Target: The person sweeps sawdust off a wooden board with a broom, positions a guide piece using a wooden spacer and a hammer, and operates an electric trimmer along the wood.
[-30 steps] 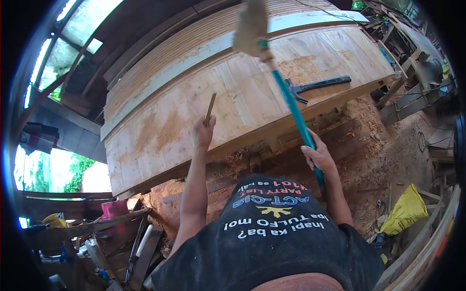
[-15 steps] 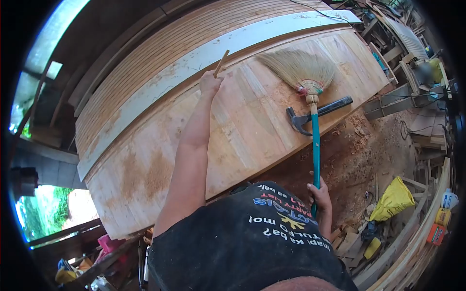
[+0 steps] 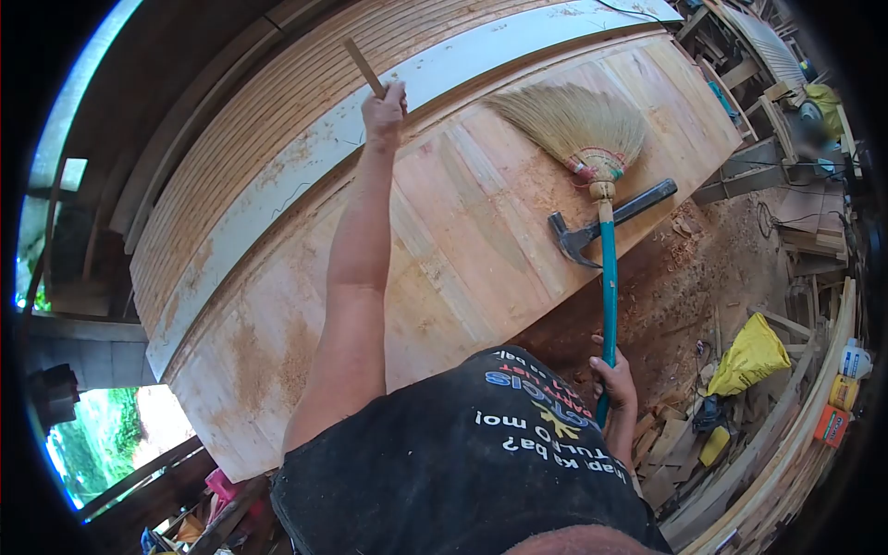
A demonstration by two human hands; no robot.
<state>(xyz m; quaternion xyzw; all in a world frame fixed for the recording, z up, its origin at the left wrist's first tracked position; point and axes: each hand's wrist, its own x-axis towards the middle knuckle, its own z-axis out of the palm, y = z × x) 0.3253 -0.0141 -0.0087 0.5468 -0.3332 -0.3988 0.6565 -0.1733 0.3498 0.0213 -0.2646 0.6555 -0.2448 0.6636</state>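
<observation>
Sawdust (image 3: 245, 356), claw hammer (image 3: 640, 201) on wood panel (image 3: 527, 285); scrap lumber (image 3: 668, 446) litters floor (image 3: 668, 282). Left hand (image 3: 384, 114) grips wooden stick (image 3: 363, 67), right hand (image 3: 614, 381) straw broom (image 3: 609, 287).

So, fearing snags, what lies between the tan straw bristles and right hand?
The head view shows a black claw hammer, crossed by the teal broom handle.

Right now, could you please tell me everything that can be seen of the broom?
The broom has a wide fan of pale, straw-like bristles, bound near the neck with red and green strands, then a short tan section and a slim turquoise handle. Its fan appears to rest on the wooden panel, spread away from the person. The right hand grips the handle near its other end. The handle crosses in front of the hammer; whether they touch, I cannot tell.
</observation>
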